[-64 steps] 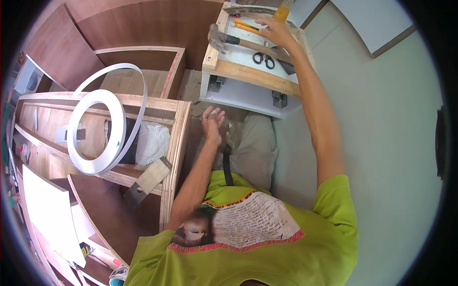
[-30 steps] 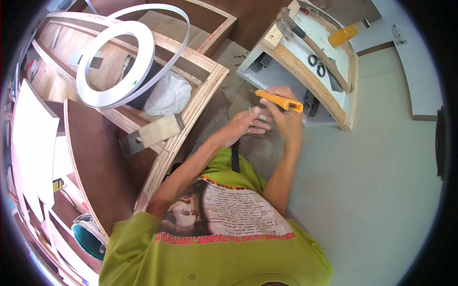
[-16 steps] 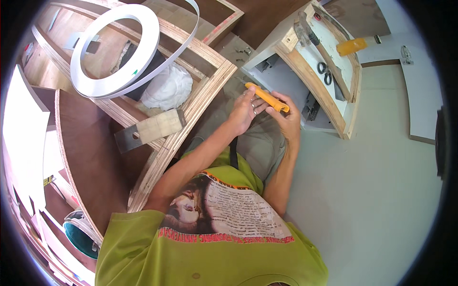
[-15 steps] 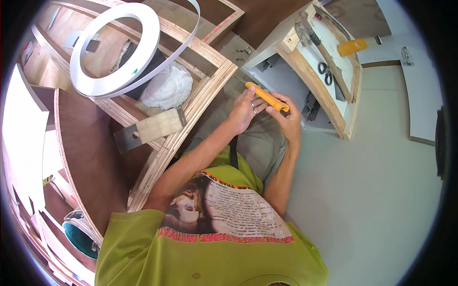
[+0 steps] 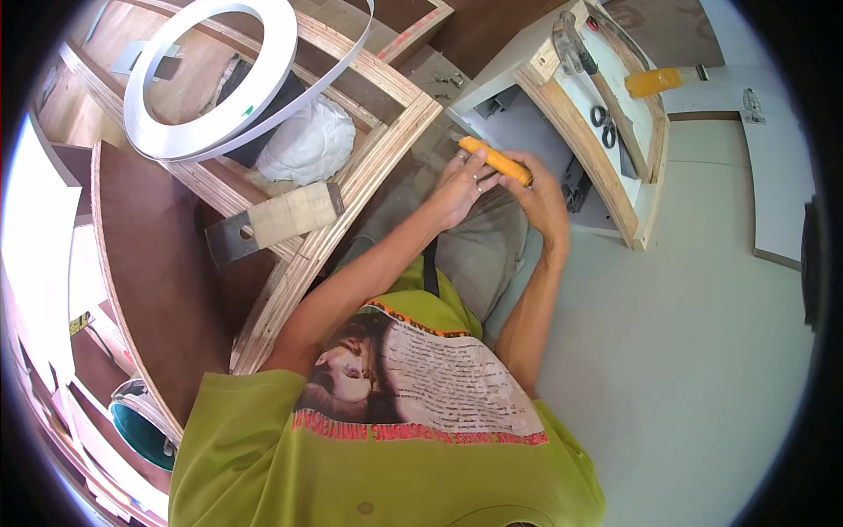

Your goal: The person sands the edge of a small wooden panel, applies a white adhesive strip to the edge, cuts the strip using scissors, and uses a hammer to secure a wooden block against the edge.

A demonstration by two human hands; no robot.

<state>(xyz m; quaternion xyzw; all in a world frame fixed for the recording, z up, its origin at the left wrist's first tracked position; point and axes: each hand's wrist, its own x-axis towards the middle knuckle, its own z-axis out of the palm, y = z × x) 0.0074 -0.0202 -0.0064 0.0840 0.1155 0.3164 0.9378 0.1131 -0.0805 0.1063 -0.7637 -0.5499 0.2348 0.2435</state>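
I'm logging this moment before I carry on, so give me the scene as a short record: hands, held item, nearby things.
Left hand: gripping the upper end of the orange tool
Right hand: holding its lower end
Held item: slim, tilted; exact kind unclear
White box, wood-rimmed: hammer and black scissors on top
Wooden frame, left: white strip roll, crumpled white bundle, pale-wrapped metal plate

The left hand point(image 5: 458, 193), at one o'clock, and right hand point(image 5: 543, 202), at two, curl their fingers point(image 5: 529, 161) close together; forearms point(image 5: 382, 268) rise from eight and four.
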